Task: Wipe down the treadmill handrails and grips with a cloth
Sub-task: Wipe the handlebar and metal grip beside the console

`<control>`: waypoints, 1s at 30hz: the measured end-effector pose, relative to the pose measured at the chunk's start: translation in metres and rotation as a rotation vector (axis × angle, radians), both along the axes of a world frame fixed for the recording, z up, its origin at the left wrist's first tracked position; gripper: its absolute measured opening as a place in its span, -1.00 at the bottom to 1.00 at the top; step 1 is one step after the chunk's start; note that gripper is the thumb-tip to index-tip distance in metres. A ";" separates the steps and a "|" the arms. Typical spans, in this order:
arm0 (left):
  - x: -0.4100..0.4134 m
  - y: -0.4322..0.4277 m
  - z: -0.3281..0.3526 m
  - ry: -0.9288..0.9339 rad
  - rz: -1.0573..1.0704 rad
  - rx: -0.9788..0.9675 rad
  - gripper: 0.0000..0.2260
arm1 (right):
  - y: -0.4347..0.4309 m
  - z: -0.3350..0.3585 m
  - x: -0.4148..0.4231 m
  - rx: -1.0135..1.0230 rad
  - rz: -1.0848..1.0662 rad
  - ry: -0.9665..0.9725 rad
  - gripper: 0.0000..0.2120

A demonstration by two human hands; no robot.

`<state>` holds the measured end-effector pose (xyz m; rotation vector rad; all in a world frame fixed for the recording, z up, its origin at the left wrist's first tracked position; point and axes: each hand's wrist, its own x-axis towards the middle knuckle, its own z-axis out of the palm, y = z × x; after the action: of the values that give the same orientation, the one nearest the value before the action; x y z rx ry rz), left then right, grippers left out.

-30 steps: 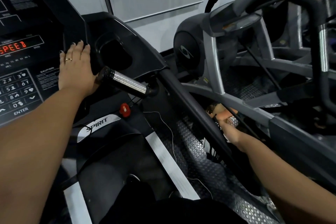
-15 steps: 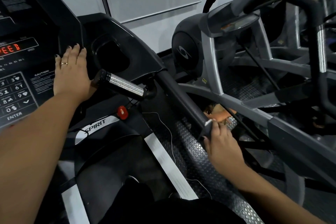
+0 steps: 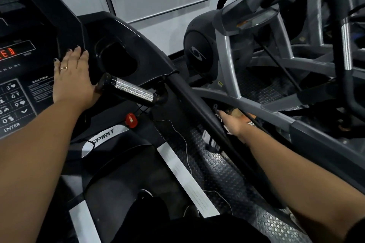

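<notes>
Black console plastic (image 3: 39,31) lies under the left hand (image 3: 72,77), which rests palm-down with fingers spread flat, clamped on nothing, its arm stretched straight forward. Just right of its heel juts the chrome grip (image 3: 130,89). Farther right the dark handrail (image 3: 199,104) slopes down. The right arm reaches beyond and below that rail, the right hand (image 3: 233,123) low at something orange-brown; its fingers are hidden, so its hold cannot be told. No cloth can be made out.
</notes>
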<state>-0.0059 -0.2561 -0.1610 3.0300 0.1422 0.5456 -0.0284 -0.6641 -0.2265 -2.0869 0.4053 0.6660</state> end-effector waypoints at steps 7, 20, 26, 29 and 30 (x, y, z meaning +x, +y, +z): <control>0.002 0.002 -0.002 0.010 0.009 0.010 -0.28 | -0.049 -0.028 -0.040 0.159 -0.056 0.135 -0.45; 0.001 0.002 -0.002 0.007 0.000 -0.002 -0.27 | -0.097 -0.039 -0.104 0.047 -0.154 0.213 -0.48; 0.001 0.003 -0.004 0.025 0.020 0.029 -0.25 | -0.088 -0.026 -0.135 -0.395 0.107 -0.121 -0.52; 0.001 0.003 -0.005 0.029 0.024 0.048 -0.25 | -0.074 -0.033 -0.144 -0.597 0.183 -0.294 -0.53; 0.001 0.003 -0.005 0.033 0.024 0.049 -0.24 | -0.068 -0.034 -0.145 -0.643 0.205 -0.337 -0.51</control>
<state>-0.0053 -0.2532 -0.1659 3.0901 0.1701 0.5081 -0.1731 -0.7324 -0.2607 -2.8229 0.2276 0.2997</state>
